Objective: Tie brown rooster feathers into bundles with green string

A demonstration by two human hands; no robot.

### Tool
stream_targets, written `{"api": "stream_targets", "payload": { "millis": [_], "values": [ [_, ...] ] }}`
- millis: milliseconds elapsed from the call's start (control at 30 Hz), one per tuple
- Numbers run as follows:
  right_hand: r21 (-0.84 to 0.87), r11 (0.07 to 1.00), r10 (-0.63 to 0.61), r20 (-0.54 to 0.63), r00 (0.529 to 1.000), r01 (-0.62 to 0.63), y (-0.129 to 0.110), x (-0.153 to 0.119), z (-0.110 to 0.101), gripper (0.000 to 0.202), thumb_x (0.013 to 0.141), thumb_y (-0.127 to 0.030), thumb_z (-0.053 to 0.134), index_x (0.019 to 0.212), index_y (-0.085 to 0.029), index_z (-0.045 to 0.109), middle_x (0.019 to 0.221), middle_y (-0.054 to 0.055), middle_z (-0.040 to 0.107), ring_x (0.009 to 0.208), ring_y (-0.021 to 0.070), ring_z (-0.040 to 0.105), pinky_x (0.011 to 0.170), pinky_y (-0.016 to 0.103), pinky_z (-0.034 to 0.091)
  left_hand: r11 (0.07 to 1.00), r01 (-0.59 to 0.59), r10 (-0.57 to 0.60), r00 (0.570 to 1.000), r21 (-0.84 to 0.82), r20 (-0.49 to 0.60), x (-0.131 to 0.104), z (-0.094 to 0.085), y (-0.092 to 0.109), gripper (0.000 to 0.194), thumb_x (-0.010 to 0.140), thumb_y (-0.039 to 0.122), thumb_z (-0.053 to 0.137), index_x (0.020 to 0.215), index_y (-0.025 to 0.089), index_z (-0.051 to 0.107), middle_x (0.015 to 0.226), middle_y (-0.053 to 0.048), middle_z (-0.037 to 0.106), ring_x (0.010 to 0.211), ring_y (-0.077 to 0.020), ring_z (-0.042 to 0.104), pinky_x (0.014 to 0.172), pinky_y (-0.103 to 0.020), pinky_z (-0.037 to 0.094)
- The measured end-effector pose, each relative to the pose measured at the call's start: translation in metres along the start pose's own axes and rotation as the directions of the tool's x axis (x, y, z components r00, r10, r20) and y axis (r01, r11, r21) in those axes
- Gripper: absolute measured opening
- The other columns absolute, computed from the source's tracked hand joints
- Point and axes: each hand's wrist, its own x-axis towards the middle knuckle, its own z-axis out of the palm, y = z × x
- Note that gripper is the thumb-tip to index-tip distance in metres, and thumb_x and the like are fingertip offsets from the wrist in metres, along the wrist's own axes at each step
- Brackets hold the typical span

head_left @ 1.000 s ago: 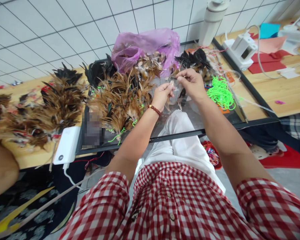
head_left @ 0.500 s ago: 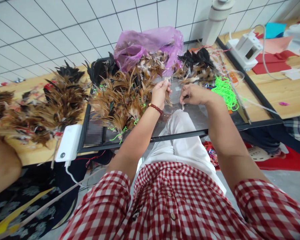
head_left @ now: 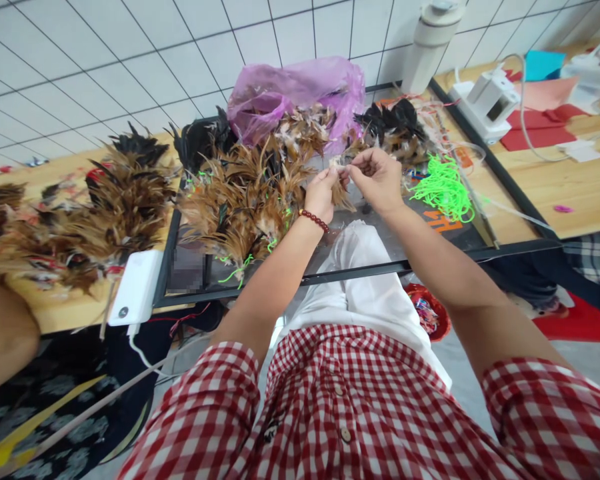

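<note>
My left hand (head_left: 321, 193), with a dark red bead bracelet (head_left: 314, 220) on its wrist, is closed on a small bunch of brown feathers (head_left: 341, 193) with a pale base. My right hand (head_left: 380, 179) meets it there, thumb and finger pinched at the pale end of the bunch; whatever they pinch is too small to name. Left of my hands spreads a big heap of brown feathers (head_left: 245, 193). A pile of black and brown feathers (head_left: 395, 127) lies behind my right hand, and bright green cords (head_left: 445, 190) are to its right.
A black-framed tray (head_left: 360, 270) holds the feathers. Behind them sits a pink plastic bag (head_left: 300, 87). A white bottle (head_left: 430, 47), a power strip (head_left: 485, 110) and a white power bank (head_left: 136, 287) stand around. Another person's limb (head_left: 7, 333) is at left; a red basket (head_left: 430, 313) is below.
My right hand has moved left and up, from above the tray near my knee to the feather bunch in my left hand. The left hand has barely moved.
</note>
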Motion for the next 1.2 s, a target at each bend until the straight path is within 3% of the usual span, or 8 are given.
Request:
{"api": "stream_targets", "payload": {
  "millis": [233, 500, 600, 733, 800, 933, 1067, 1200],
  "values": [
    [-0.071, 0.997, -0.013, -0.007, 1.0, 0.013, -0.006, -0.007, 0.007, 0.04, 0.085, -0.063, 0.074, 0.084, -0.025, 0.061, 0.078, 0.001, 0.065, 0.074, 0.017, 0.062, 0.069, 0.032, 0.054, 0.999, -0.02, 0.021, 1.0, -0.035, 0.017, 0.0, 0.001, -0.003, 0.02, 0.094, 0.036, 0.073, 0.09, 0.017, 0.069, 0.079, 0.001, 0.07, 0.079, -0.009, 0.07, 0.08, -0.022, 0.055],
    [-0.005, 0.998, 0.056, 0.055, 0.997, -0.056, -0.009, 0.007, -0.012, 0.052, 0.075, -0.073, 0.079, 0.083, -0.024, 0.068, 0.079, 0.002, 0.068, 0.078, 0.0181, 0.065, 0.072, 0.034, 0.056, 0.995, -0.08, 0.08, 0.997, 0.06, 0.006, -0.002, 0.002, 0.003, 0.025, 0.097, 0.039, 0.069, 0.084, 0.019, 0.066, 0.065, 0.005, 0.058, 0.065, -0.0065, 0.062, 0.068, -0.018, 0.051],
    [0.074, 0.996, 0.037, 0.092, 0.995, -0.044, -0.008, 0.01, -0.015, 0.057, 0.075, -0.079, 0.076, 0.089, -0.024, 0.073, 0.084, 0.003, 0.071, 0.084, 0.0202, 0.068, 0.077, 0.037, 0.059, 0.989, -0.064, 0.057, 0.997, 0.132, 0.055, -0.006, 0.004, 0.006, 0.025, 0.095, 0.04, 0.072, 0.082, 0.019, 0.066, 0.058, 0.007, 0.051, 0.059, -0.0059, 0.058, 0.065, -0.018, 0.049],
    [0.116, 0.99, 0.044, 0.245, 0.969, -0.074, -0.008, 0.01, -0.017, 0.053, 0.076, -0.075, 0.078, 0.084, -0.023, 0.074, 0.079, 0.004, 0.069, 0.075, 0.0205, 0.068, 0.068, 0.039, 0.06, 0.976, -0.014, -0.024, 0.985, 0.215, 0.17, -0.014, 0.006, 0.008, 0.028, 0.094, 0.038, 0.074, 0.077, 0.018, 0.063, 0.054, 0.007, 0.05, 0.054, -0.0055, 0.055, 0.061, -0.018, 0.048],
    [0.056, 0.996, 0.056, 0.213, 0.975, -0.069, -0.005, 0.014, -0.024, 0.046, 0.08, -0.068, 0.078, 0.078, -0.022, 0.072, 0.074, 0.003, 0.067, 0.074, 0.0198, 0.067, 0.069, 0.039, 0.06, 0.974, 0.017, -0.063, 0.977, 0.225, 0.201, -0.017, 0.006, 0.009, 0.03, 0.092, 0.035, 0.076, 0.074, 0.017, 0.061, 0.054, 0.007, 0.05, 0.053, -0.0054, 0.056, 0.061, -0.018, 0.047],
    [-0.226, 0.973, -0.017, 0.108, 0.994, 0.041, 0.007, 0.024, -0.053, 0.027, 0.086, -0.048, 0.076, 0.079, -0.022, 0.073, 0.078, 0.005, 0.068, 0.087, 0.0235, 0.067, 0.083, 0.042, 0.058, 0.981, 0.024, -0.044, 0.994, 0.194, 0.101, -0.014, 0.005, 0.011, 0.029, 0.094, 0.039, 0.074, 0.077, 0.019, 0.062, 0.054, 0.008, 0.047, 0.052, -0.0049, 0.055, 0.057, -0.016, 0.045],
    [-0.428, 0.883, -0.07, 0.288, 0.955, 0.194, 0.021, 0.026, -0.076, 0.015, 0.083, -0.038, 0.076, 0.084, -0.023, 0.078, 0.085, 0.007, 0.07, 0.096, 0.0281, 0.066, 0.091, 0.045, 0.054, 0.989, 0.013, -0.006, 0.999, 0.144, -0.045, -0.006, 0.003, 0.012, 0.028, 0.097, 0.04, 0.069, 0.08, 0.02, 0.061, 0.054, 0.009, 0.044, 0.049, -0.0049, 0.053, 0.055, -0.017, 0.044],
    [-0.478, 0.85, 0.006, 0.426, 0.905, 0.22, 0.024, 0.022, -0.071, 0.015, 0.079, -0.036, 0.079, 0.073, -0.023, 0.074, 0.074, 0.005, 0.068, 0.091, 0.0282, 0.066, 0.089, 0.045, 0.052, 0.994, 0.008, 0.003, 0.995, 0.112, -0.104, -0.002, 0.002, 0.012, 0.026, 0.099, 0.04, 0.066, 0.083, 0.02, 0.061, 0.054, 0.009, 0.044, 0.05, -0.0047, 0.053, 0.055, -0.016, 0.044]
  ]
}}
